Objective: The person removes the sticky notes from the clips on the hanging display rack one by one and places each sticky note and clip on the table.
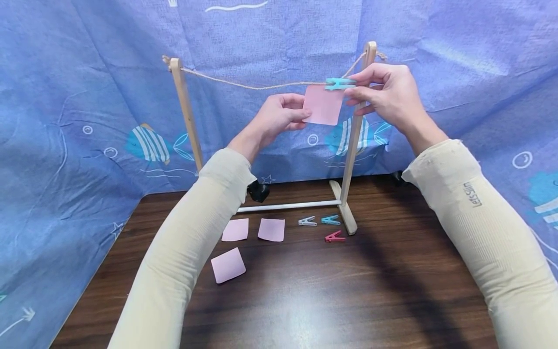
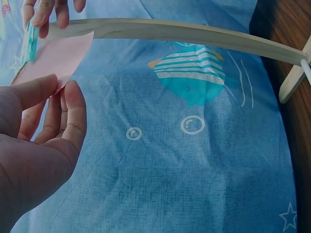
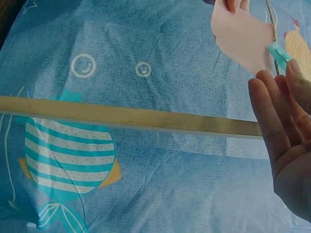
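Observation:
A pink square paper (image 1: 323,105) hangs at the rope (image 1: 257,88) near its right end. My left hand (image 1: 279,115) pinches the paper's left edge between thumb and fingers. At the paper's upper right corner is a turquoise clothespin (image 1: 339,84), lying level across the rope. My right hand (image 1: 390,94) pinches the handle end of that clothespin with thumb and index finger. In the right wrist view the clothespin (image 3: 279,55) meets the rope and the paper's edge (image 3: 243,36). The left wrist view shows my left fingertips on the paper (image 2: 60,56).
The rope is strung between two wooden posts (image 1: 187,111), joined below by a white bar (image 1: 289,206). On the brown table (image 1: 348,291) lie three pink papers (image 1: 271,230), a white clothespin (image 1: 307,221), a turquoise clothespin (image 1: 330,220) and a red clothespin (image 1: 335,236). Blue patterned cloth hangs behind.

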Available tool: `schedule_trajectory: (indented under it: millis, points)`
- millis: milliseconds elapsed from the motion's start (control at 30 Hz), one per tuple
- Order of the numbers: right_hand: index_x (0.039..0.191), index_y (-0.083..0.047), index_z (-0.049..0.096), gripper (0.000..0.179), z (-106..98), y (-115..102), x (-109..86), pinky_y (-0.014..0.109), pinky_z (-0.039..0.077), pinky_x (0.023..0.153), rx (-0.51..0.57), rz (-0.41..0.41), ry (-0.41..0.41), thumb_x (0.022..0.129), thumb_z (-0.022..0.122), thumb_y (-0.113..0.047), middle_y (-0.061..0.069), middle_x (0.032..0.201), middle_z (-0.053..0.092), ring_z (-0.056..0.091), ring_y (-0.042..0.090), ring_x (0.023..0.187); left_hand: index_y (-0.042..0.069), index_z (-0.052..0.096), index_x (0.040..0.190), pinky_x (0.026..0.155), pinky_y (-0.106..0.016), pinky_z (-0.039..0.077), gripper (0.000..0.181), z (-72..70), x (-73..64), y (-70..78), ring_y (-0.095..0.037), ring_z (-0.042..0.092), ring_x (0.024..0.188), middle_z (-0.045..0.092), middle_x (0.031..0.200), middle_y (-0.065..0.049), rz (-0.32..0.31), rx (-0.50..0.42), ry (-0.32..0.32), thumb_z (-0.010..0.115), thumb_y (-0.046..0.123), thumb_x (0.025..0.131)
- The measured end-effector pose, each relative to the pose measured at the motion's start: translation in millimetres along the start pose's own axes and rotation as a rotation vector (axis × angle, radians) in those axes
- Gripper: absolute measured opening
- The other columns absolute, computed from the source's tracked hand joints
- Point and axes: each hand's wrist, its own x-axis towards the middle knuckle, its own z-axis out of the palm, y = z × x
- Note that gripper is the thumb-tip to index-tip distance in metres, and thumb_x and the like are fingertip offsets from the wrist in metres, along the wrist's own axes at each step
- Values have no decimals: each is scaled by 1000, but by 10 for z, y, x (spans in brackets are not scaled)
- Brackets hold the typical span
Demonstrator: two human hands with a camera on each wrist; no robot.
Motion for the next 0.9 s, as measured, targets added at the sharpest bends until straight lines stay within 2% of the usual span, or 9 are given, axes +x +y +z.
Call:
schedule_trajectory:
  millis: [200, 300, 600, 767, 900]
  points:
    - [105, 7, 73, 23, -7, 29, -35, 34, 59, 59, 169, -9, 24, 84, 80, 1, 12, 93, 75, 75, 20, 70, -2, 64, 127, 85, -33, 59, 34, -54, -47, -32, -20, 67, 90, 68, 112, -13, 19, 32, -6, 70, -2, 94]
    - [105, 8, 73, 23, -14, 40, -64, 35, 59, 60, 203, -3, 28, 84, 80, 2, 12, 92, 75, 75, 21, 70, -3, 65, 126, 82, -32, 59, 33, -86, -83, -50, -20, 67, 90, 68, 111, -13, 22, 29, -7, 70, -3, 93]
    - [107, 6, 73, 24, -26, 93, -176, 35, 59, 61, 196, 15, 18, 85, 79, 1, 11, 90, 76, 75, 21, 70, -4, 66, 122, 87, -36, 59, 28, -185, -275, -84, -18, 67, 87, 70, 107, -14, 33, 61, -51, 70, -1, 94]
    - [106, 6, 73, 24, -6, 82, -218, 36, 59, 59, 222, 2, 18, 83, 80, 2, 13, 88, 76, 75, 22, 69, -3, 65, 125, 90, -39, 58, 31, -222, -379, -64, -20, 68, 91, 69, 111, -16, 64, 88, -85, 71, 1, 94]
    - [106, 7, 72, 24, 28, 70, -281, 36, 59, 59, 187, -19, -3, 84, 80, 2, 13, 90, 76, 75, 22, 70, 0, 65, 128, 86, -36, 59, 35, -257, -479, -66, -23, 69, 94, 70, 114, -16, 73, 138, -95, 72, 6, 94]
